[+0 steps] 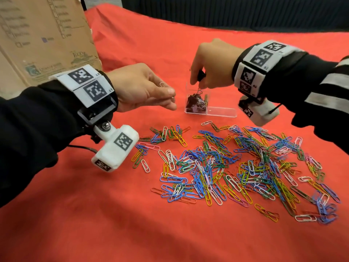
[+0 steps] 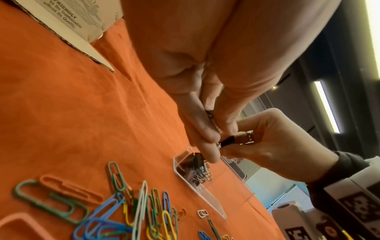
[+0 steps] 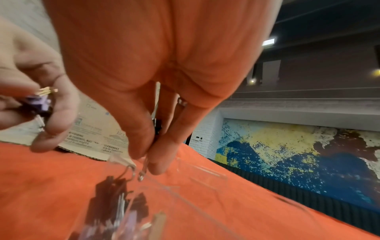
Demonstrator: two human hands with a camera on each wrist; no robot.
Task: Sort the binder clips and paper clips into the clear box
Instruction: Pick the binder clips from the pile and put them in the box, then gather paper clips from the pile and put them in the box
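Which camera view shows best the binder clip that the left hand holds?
The right wrist view: the purple binder clip with gold handles shows clearly between the left hand fingers. The head view shows only its wire handles above the fingers. The left wrist view shows a dark sliver, mostly hidden.

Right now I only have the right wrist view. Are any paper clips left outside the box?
Observer: Yes, a big pile of paper clips lies on the cloth, on the near side of the box.
Operator: Any in the box yet?
Observer: None that I can see. Only binder clips, all in its left compartment.
Operator: Is the left hand over the box?
Observer: No. The left hand is left of it, pinching a binder clip.
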